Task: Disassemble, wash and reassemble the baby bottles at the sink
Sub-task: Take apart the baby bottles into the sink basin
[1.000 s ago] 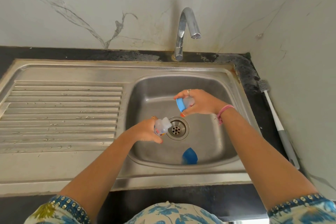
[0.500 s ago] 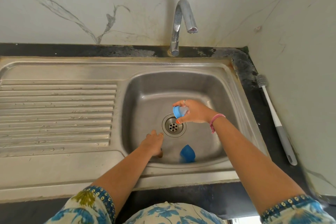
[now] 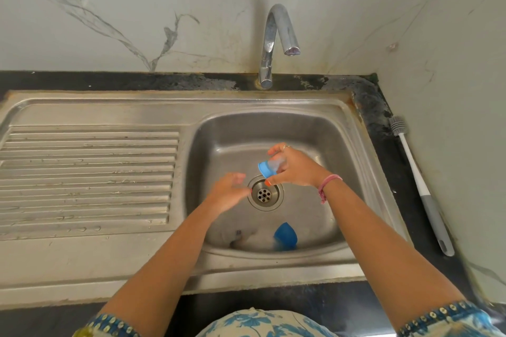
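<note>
My right hand [image 3: 294, 165] grips a blue screw ring with a clear teat [image 3: 269, 167] over the sink basin [image 3: 323, 216], just above the drain [image 3: 264, 194]. My left hand [image 3: 228, 191] hovers left of the drain with fingers relaxed and holds nothing. A clear bottle body [image 3: 247, 238] lies on its side at the basin's front wall, hard to make out. Beside it on the right lies a blue cap [image 3: 285, 235].
The faucet [image 3: 276, 41] stands behind the basin, with no water running. A ribbed steel drainboard [image 3: 87, 172] stretches to the left. A white and grey bottle brush [image 3: 419, 186] lies on the black counter along the right wall.
My left hand set the clear bottle body down at the basin's front and has risen back toward the drain, empty. My right hand kept the blue ring and teat.
</note>
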